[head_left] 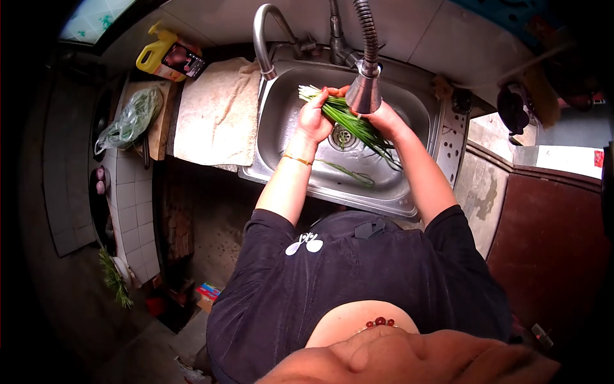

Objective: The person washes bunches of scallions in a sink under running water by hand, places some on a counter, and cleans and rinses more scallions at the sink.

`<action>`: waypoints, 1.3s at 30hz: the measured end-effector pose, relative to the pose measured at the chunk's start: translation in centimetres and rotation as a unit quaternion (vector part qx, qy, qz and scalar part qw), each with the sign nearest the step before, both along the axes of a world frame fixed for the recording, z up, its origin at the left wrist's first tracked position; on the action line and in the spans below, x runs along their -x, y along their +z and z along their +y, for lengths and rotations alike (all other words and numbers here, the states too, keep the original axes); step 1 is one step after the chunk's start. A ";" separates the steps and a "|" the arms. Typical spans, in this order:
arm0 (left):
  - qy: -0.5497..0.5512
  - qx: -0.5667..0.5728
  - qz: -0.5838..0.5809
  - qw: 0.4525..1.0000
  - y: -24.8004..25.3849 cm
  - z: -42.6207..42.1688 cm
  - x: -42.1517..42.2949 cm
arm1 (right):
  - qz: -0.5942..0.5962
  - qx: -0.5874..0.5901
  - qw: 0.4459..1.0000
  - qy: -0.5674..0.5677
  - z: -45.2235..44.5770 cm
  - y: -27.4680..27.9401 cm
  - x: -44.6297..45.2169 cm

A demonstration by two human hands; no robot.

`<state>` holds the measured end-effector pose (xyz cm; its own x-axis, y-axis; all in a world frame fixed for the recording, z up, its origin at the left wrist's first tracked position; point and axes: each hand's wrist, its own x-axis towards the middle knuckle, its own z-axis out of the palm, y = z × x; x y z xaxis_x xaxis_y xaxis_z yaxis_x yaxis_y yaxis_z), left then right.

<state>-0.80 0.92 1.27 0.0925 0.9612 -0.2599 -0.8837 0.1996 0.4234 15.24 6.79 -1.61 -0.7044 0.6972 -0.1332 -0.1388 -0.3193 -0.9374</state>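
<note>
Over the steel sink (pixel 271 128), my left hand (pixel 314 120) is closed round a bunch of green onions (pixel 350 121) near its white root ends. On the other side, my right hand (pixel 382 118) grips the same bunch around the green part, partly hidden behind the spray faucet head (pixel 364 91). The green leaves hang down to the right across the drain (pixel 343 137). A few loose green stalks (pixel 352 173) lie on the sink bottom.
A curved faucet (pixel 259 38) stands at the sink's back left. Left of the sink are a beige cloth (pixel 216 115), a yellow jug (pixel 167 56) and a plastic bag of greens (pixel 135 118) on a wooden board (pixel 165 115).
</note>
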 end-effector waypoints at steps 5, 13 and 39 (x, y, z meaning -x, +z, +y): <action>-0.020 -0.004 0.014 1.000 0.2 0.2 0.3 | -0.062 0.146 0.986 0.056 0.6 0.8 -0.6; -0.005 0.012 0.014 1.000 -1.2 0.5 0.6 | -0.027 0.057 0.997 0.050 -1.7 5.7 -0.7; 0.195 -0.005 0.114 0.974 2.9 -0.2 0.9 | -0.145 0.019 0.988 0.047 -1.7 5.7 0.4</action>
<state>-1.69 0.68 4.19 -0.3389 0.9146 -0.2206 -0.7739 -0.1377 0.6182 14.88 5.13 4.09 -0.6938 0.6215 -0.3638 0.1659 -0.3536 -0.9206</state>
